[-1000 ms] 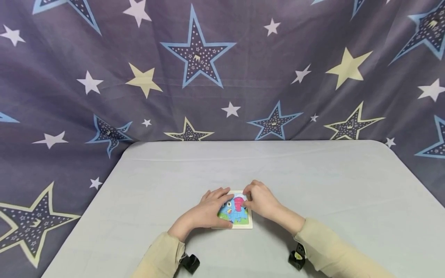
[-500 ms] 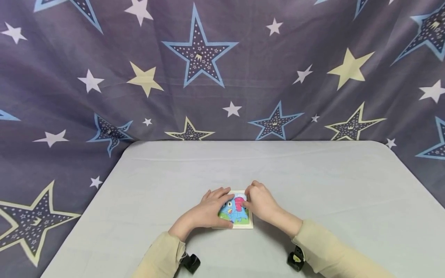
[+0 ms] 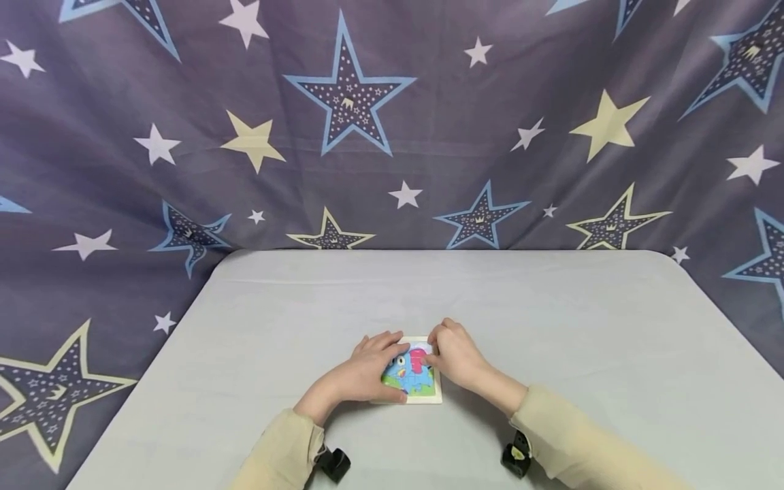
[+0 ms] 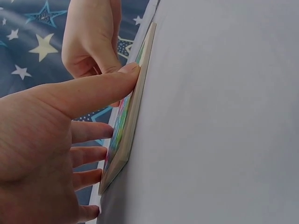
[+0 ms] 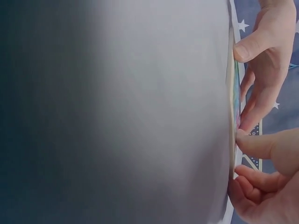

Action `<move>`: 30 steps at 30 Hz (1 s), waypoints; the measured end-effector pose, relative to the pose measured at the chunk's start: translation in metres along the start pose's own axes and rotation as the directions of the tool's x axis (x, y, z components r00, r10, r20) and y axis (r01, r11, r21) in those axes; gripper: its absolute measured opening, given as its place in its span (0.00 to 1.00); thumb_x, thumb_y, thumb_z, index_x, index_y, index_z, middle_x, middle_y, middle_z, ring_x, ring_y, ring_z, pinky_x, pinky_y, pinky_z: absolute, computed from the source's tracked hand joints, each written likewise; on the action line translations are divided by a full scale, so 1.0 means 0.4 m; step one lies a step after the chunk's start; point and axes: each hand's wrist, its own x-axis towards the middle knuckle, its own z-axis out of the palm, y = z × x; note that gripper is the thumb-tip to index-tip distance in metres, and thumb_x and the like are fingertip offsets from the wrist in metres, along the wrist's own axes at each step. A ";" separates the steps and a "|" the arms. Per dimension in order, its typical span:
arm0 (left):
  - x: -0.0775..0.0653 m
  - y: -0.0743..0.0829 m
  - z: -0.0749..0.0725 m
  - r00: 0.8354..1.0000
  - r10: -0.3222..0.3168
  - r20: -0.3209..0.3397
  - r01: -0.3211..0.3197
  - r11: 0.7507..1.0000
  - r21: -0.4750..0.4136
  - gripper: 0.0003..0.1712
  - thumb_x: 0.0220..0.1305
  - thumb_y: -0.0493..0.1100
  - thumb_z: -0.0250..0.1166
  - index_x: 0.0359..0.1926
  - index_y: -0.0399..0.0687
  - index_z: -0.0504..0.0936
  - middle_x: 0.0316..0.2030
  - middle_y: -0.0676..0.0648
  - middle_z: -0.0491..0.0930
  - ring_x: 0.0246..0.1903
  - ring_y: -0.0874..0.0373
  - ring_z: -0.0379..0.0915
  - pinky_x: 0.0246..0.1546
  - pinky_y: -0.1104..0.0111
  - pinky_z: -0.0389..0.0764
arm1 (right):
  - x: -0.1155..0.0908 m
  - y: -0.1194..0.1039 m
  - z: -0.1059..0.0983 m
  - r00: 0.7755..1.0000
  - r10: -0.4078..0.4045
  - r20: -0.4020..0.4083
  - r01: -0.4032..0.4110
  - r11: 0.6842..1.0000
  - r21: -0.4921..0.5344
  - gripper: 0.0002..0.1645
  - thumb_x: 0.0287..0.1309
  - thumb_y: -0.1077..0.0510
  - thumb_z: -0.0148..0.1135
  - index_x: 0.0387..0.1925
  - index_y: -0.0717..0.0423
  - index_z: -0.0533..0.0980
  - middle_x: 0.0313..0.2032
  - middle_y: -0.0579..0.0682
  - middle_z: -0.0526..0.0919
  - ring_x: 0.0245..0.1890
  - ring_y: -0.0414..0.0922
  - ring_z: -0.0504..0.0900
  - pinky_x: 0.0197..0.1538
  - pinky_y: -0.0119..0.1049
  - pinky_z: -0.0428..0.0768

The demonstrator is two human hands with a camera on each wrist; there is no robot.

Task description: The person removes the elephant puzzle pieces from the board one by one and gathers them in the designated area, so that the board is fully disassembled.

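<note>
A small square jigsaw puzzle [image 3: 418,385] lies on the table, with a blue cartoon animal and a pink patch inside a pale wooden frame. My left hand [image 3: 367,371] rests across its left side, fingers spread and nearly straight, the thumb on the near rim. At the upper right part of the puzzle, my right hand [image 3: 459,354] has its fingers curled, the thumb on the picture beside the pink patch and the other fingertips by the right edge. In the right wrist view the right thumb [image 5: 257,144] touches the picture. The hands hide the puzzle's left part and upper right corner.
A pale grey cloth covers the table [image 3: 294,306]. Behind it hangs a dark curtain [image 3: 422,143] printed with stars. Each wrist carries a small black camera, the left wrist camera [image 3: 334,465] and the right wrist camera [image 3: 516,460], close above the table.
My right wrist has shifted slightly to the left while its fingertips stay at the puzzle. The left hand and the puzzle hold their places, and the whole view has moved a little.
</note>
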 end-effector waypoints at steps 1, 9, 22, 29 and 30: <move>0.000 0.000 0.001 1.000 0.002 0.003 -0.002 1.000 -0.002 0.47 0.48 0.56 0.68 0.66 0.45 0.60 0.69 0.43 0.50 0.68 0.44 0.41 0.65 0.45 0.39 | -0.001 0.000 0.001 1.000 0.008 0.003 -0.008 1.000 0.002 0.15 0.43 0.60 0.71 0.31 0.65 0.76 0.25 0.47 0.69 0.28 0.42 0.67 0.31 0.31 0.68; -0.002 -0.003 0.002 1.000 -0.002 -0.008 0.002 1.000 0.001 0.46 0.48 0.55 0.68 0.66 0.45 0.61 0.68 0.43 0.51 0.68 0.44 0.41 0.65 0.45 0.39 | 0.000 -0.002 0.008 1.000 0.016 0.012 -0.016 0.999 0.038 0.09 0.43 0.60 0.70 0.26 0.60 0.77 0.24 0.46 0.69 0.30 0.44 0.66 0.34 0.33 0.65; -0.001 -0.004 -0.002 1.000 -0.002 -0.005 0.002 1.000 -0.009 0.47 0.48 0.55 0.68 0.66 0.45 0.60 0.69 0.43 0.50 0.68 0.45 0.41 0.66 0.46 0.39 | -0.004 -0.010 -0.001 1.000 0.010 -0.024 -0.010 1.000 -0.003 0.15 0.43 0.60 0.70 0.31 0.66 0.78 0.26 0.48 0.70 0.27 0.41 0.67 0.29 0.30 0.69; 0.004 -0.005 0.004 0.999 -0.005 -0.040 0.006 1.000 0.016 0.41 0.54 0.59 0.62 0.64 0.46 0.62 0.68 0.43 0.54 0.68 0.45 0.44 0.65 0.44 0.41 | 0.000 -0.005 -0.002 0.999 0.052 -0.006 -0.052 0.997 0.050 0.16 0.41 0.60 0.71 0.32 0.66 0.78 0.28 0.49 0.71 0.27 0.41 0.68 0.31 0.31 0.71; 0.006 -0.004 0.005 0.999 -0.008 -0.049 0.009 1.000 0.026 0.40 0.55 0.60 0.61 0.64 0.46 0.63 0.67 0.43 0.54 0.68 0.45 0.45 0.65 0.44 0.42 | 0.001 -0.003 -0.001 0.998 0.055 -0.004 -0.055 0.997 0.052 0.15 0.41 0.61 0.71 0.32 0.65 0.78 0.28 0.49 0.72 0.28 0.41 0.69 0.32 0.32 0.71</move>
